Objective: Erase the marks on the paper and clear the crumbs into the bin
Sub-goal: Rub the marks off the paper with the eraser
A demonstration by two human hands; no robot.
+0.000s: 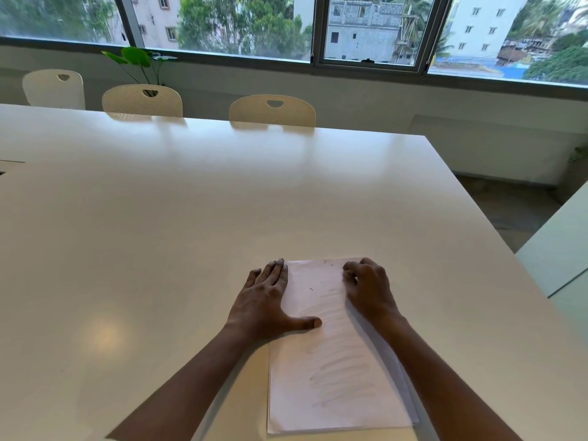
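Observation:
A white sheet of paper [334,361] lies on a thin stack near the front edge of the white table [191,233]. Faint grey pencil strokes [340,377] cross its lower half. A few dark crumbs [311,288] lie on its upper part. My left hand [267,300] rests flat on the paper's left edge, fingers straight and thumb spread onto the sheet. My right hand [366,288] sits at the paper's upper right corner with its fingers curled under. Anything inside that hand is hidden. No eraser or bin is in view.
Three white chairs [272,111] stand along the table's far side, with a green plant [136,58] and windows behind. The table's right edge runs close to the paper. Another pale surface [560,249] lies to the right across a strip of floor.

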